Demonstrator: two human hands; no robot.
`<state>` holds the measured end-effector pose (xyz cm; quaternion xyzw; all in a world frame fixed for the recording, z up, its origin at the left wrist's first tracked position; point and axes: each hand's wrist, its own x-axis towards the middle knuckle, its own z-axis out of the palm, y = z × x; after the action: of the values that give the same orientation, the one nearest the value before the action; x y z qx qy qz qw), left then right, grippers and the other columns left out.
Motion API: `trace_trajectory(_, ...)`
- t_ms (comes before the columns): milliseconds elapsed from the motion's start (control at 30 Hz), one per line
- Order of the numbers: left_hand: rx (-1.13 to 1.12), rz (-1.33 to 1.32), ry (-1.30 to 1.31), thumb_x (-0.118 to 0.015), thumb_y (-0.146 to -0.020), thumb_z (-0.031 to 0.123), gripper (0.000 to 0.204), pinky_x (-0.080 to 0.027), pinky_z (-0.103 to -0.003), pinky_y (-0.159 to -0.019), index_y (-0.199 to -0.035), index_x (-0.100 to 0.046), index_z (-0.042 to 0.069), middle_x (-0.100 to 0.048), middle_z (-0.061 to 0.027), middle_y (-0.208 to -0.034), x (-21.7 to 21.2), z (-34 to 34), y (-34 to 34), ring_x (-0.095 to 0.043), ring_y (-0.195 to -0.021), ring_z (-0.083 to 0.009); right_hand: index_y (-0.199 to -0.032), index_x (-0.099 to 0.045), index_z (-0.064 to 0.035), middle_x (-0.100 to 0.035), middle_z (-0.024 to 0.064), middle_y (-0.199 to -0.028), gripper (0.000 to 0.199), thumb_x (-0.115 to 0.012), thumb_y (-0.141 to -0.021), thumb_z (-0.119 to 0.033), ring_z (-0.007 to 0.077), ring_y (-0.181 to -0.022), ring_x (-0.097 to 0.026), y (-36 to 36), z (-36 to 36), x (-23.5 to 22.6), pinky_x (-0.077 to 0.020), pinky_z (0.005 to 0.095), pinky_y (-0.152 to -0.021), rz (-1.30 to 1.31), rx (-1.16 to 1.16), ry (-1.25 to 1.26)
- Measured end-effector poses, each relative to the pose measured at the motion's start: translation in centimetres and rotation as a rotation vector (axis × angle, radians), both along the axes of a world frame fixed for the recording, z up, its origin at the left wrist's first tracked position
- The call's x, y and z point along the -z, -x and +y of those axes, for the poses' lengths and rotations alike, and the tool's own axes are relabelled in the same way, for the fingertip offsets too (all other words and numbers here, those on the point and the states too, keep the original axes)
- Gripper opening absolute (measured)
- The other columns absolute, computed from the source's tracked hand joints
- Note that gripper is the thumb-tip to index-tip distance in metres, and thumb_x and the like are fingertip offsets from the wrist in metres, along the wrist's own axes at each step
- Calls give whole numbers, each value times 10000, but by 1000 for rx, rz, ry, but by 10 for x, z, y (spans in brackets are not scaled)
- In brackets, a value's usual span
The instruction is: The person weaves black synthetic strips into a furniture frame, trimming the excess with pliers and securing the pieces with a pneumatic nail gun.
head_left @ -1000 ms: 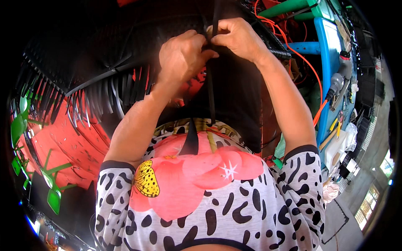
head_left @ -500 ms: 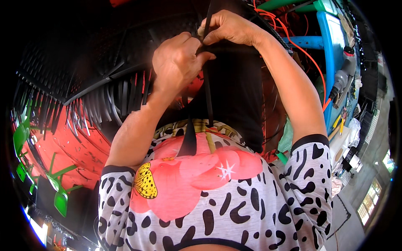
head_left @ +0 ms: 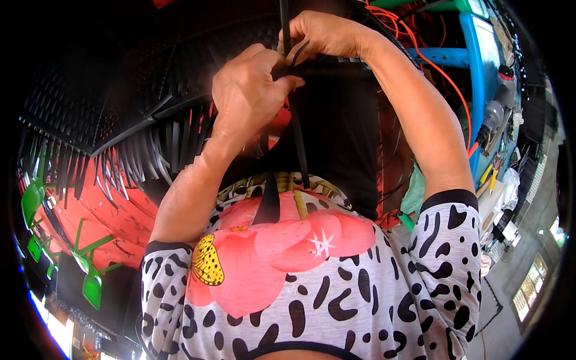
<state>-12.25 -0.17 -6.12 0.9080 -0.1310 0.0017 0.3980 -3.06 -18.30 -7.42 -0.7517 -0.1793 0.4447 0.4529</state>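
My left hand (head_left: 249,84) is closed at the edge of a black woven panel (head_left: 114,78), its thumb pointing right. Just beyond it, my right hand (head_left: 324,37) pinches a black flat strip (head_left: 285,24). A short piece of strip curls out at the right fingertips. From below the hands, a long strip (head_left: 299,141) hangs down toward my shirt. What lies under the left fingers is hidden. Many loose strip ends (head_left: 171,141) fringe the near edge of the panel, left of my left forearm.
A red surface (head_left: 114,204) and green plastic pieces (head_left: 92,288) are at the left. At the right stands a blue bench (head_left: 474,90), with a grey power tool (head_left: 493,114) and an orange cord (head_left: 453,84). A green bag (head_left: 414,191) lies by my right elbow.
Both hands have shifted slightly left. The strip's upper part has moved left and stands more upright, and a short curled piece now shows at the right fingertips.
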Motion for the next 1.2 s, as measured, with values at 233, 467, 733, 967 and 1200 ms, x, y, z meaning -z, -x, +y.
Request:
trace_trajectory(233,6,-86,17,-853,-621,184,296,-424,-331,-551,-836,-703,46,-582,-54,-719,2,-6,1,-563,-609,-236,-868,-680,-9,-616,4,-698,144,-733,-830,-139,88,-628,-540,-2,-7,15,-426,256,-570,150,-11,-67)
trace_trajectory(467,25,-182,26,-861,-623,181,328,-464,-319,-577,-868,-679,61,-621,-48,-764,9,-7,-1,-606,-654,-236,-801,-677,21,-654,45,-685,176,-770,-812,-128,113,-628,-586,-8,-3,13,-446,274,-558,131,-14,27)
trace_trajectory(733,58,-204,-23,-855,-628,200,399,-487,-318,-611,-965,-673,87,-640,-49,-811,8,-6,-2,-627,-704,-239,-776,-673,2,-642,42,-668,188,-788,-765,-146,122,-597,-567,-10,-1,11,-434,281,-540,61,-38,95)
trace_trajectory(967,88,-184,3,-836,-655,198,359,-473,-319,-613,-960,-690,79,-620,-54,-797,8,-3,-4,-611,-692,-240,-777,-683,-18,-648,48,-677,185,-803,-700,-135,129,-605,-574,-4,4,19,-449,292,-550,-5,102,47)
trace_trajectory(1200,144,-145,-84,-825,-666,193,289,-443,-347,-574,-893,-707,59,-576,-69,-734,9,1,-9,-576,-641,-253,-837,-690,-11,-659,57,-722,228,-799,-682,-137,151,-656,-606,-5,4,34,-472,313,-587,-131,54,35)
